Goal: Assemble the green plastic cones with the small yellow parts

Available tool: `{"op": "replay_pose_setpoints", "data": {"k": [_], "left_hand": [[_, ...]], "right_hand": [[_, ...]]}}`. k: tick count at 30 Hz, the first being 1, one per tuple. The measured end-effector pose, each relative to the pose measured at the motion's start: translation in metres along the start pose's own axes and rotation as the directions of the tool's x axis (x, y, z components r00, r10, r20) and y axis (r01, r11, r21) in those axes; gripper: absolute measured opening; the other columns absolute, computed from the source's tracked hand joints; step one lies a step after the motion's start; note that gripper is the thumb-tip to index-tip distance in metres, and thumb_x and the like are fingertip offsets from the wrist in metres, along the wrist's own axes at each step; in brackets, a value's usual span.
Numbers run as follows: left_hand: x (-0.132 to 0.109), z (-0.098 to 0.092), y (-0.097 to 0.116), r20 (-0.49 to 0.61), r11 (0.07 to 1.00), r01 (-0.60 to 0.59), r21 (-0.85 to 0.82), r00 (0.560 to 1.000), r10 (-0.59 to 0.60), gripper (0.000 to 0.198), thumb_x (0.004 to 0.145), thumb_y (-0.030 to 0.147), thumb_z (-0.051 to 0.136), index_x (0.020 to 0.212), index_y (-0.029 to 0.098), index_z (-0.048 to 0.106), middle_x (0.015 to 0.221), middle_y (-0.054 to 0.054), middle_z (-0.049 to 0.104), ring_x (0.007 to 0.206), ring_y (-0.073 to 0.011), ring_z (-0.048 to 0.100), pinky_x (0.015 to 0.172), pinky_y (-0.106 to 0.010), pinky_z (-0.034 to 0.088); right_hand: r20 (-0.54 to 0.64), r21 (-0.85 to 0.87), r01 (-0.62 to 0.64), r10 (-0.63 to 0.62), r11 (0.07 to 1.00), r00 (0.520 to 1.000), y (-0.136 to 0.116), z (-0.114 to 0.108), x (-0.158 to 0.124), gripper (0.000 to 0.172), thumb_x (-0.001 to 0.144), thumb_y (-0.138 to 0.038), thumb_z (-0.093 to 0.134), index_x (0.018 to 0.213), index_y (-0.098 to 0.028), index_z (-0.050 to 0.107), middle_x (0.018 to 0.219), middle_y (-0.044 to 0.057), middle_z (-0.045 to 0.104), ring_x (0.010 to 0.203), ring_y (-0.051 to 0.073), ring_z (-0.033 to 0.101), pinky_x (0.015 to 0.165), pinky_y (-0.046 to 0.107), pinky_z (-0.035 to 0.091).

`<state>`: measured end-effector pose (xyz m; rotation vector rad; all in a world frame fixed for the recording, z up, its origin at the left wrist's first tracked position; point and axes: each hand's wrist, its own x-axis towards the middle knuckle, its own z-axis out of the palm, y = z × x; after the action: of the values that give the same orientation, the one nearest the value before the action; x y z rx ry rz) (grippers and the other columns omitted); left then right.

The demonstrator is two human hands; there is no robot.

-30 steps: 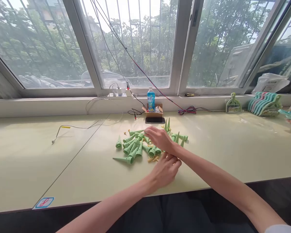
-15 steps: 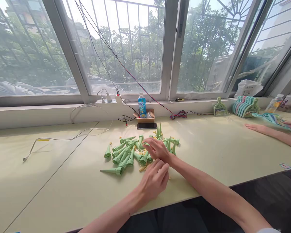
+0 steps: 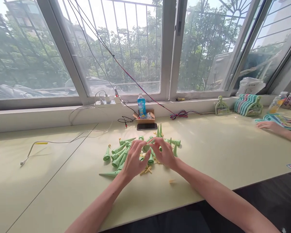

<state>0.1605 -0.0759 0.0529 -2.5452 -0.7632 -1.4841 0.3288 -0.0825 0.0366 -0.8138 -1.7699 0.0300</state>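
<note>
So the left hand [image 3: 134, 158] has its fingers and thumb curled around a green cone [image 3: 145, 148], right in the middle of the shot and up off the table, as far as I can make out. Only the round end really shows; fingers cover most of the rest. The right hand [image 3: 165, 152] has its fingertips bunched up at that same piece, but I honestly can't tell if it's gripping it, pinching something tiny, or just touching.

Both hands block a good chunk of the pile of green cones [image 3: 121, 158] behind and around them, so don't ask me for a count. Some yellow bits [image 3: 148, 170] poke out below, partly hidden, and one loose yellow piece [image 3: 172, 181] lies nearer the table edge, kinda blurry.

Bottle's [image 3: 141, 109] lower end is hidden in the little box [image 3: 145, 121]. Far right, a co-worker's hand [image 3: 270, 126] rests by a turquoise item [image 3: 277, 119], with that arm cut off by the frame.
</note>
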Motion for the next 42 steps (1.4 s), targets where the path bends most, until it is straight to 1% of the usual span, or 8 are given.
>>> {"op": "replay_pose_setpoints", "data": {"k": [10,14,18,21,25,29,35,42], "left_hand": [[-0.005,0.009,-0.006,0.066,0.994,0.108,-0.015,0.992,-0.107,0.012,0.093,0.026,0.054,0.102,0.019,0.058,0.089,-0.005,0.064,0.087,-0.0194,0.058,0.077,-0.034,0.05],[-0.005,0.01,-0.013,-0.019,0.981,0.195,-0.007,0.981,-0.195,0.01,0.092,0.028,0.055,0.094,0.019,0.058,0.086,-0.004,0.064,0.084,-0.0184,0.058,0.076,-0.032,0.049],[-0.003,0.01,-0.013,-0.042,0.975,0.221,-0.008,0.974,-0.222,0.012,0.093,0.029,0.053,0.087,0.019,0.057,0.081,-0.003,0.063,0.082,-0.0183,0.058,0.074,-0.032,0.049],[-0.002,0.009,-0.01,-0.063,0.975,0.224,-0.018,0.972,-0.224,0.012,0.093,0.029,0.053,0.086,0.019,0.056,0.08,-0.003,0.062,0.08,-0.0179,0.057,0.073,-0.031,0.048],[0.0,0.009,-0.006,-0.043,0.98,0.198,-0.031,0.979,-0.199,0.011,0.093,0.028,0.053,0.087,0.019,0.055,0.079,-0.003,0.061,0.079,-0.0174,0.055,0.073,-0.031,0.047],[-0.001,0.01,-0.005,-0.039,0.98,0.197,-0.025,0.979,-0.198,0.011,0.093,0.028,0.053,0.088,0.02,0.055,0.079,-0.002,0.061,0.078,-0.0174,0.055,0.073,-0.031,0.047],[-0.001,0.01,-0.005,-0.065,0.976,0.217,-0.017,0.974,-0.217,0.009,0.093,0.029,0.053,0.091,0.02,0.056,0.082,-0.003,0.062,0.079,-0.0175,0.056,0.073,-0.031,0.047],[-0.001,0.007,-0.003,-0.1,0.944,0.326,-0.044,0.939,-0.329,0.012,0.093,0.031,0.052,0.098,0.02,0.052,0.082,-0.001,0.061,0.074,-0.0152,0.058,0.07,-0.028,0.047]], "right_hand": [[-0.048,-0.014,-0.051,0.05,0.999,0.998,-0.013,-0.009,0.009,0.017,0.098,-0.035,0.046,0.101,-0.02,0.053,0.092,0.006,0.067,0.078,0.014,0.063,0.063,0.023,0.049],[0.188,-0.066,-0.17,0.179,0.983,0.966,-0.025,-0.04,0.018,0.022,0.096,-0.037,0.05,0.086,-0.019,0.057,0.078,0.001,0.063,0.058,0.009,0.052,0.058,0.023,0.042],[0.748,-0.135,-0.21,0.238,0.968,0.62,-0.035,-0.08,0.021,0.02,0.087,-0.034,0.064,0.075,-0.019,0.061,0.059,-0.004,0.054,0.054,0.009,0.047,0.053,0.021,0.033],[0.87,-0.218,-0.245,0.302,0.945,0.391,-0.038,-0.096,0.014,0.014,0.079,-0.03,0.073,0.084,-0.019,0.066,0.064,-0.003,0.059,0.058,0.01,0.051,0.053,0.021,0.033],[0.892,-0.293,-0.283,0.367,0.913,0.263,-0.038,-0.094,-0.002,0.013,0.076,-0.014,0.069,0.088,-0.019,0.068,0.072,-0.001,0.063,0.062,0.012,0.054,0.052,0.02,0.033],[0.901,-0.233,-0.252,0.306,0.939,0.307,-0.037,-0.084,-0.009,0.012,0.078,-0.007,0.059,0.076,-0.018,0.064,0.068,-0.001,0.059,0.06,0.011,0.049,0.053,0.022,0.032],[0.799,-0.117,-0.117,0.164,0.986,0.579,-0.036,-0.064,0.019,0.015,0.081,-0.007,0.054,0.071,-0.017,0.059,0.071,0.0,0.058,0.065,0.012,0.048,0.059,0.024,0.034],[0.44,-0.199,-0.025,0.112,0.98,0.891,0.002,-0.027,0.033,0.009,0.086,-0.012,0.053,0.079,-0.016,0.059,0.075,0.0,0.058,0.062,0.01,0.044,0.061,0.023,0.034]]}}
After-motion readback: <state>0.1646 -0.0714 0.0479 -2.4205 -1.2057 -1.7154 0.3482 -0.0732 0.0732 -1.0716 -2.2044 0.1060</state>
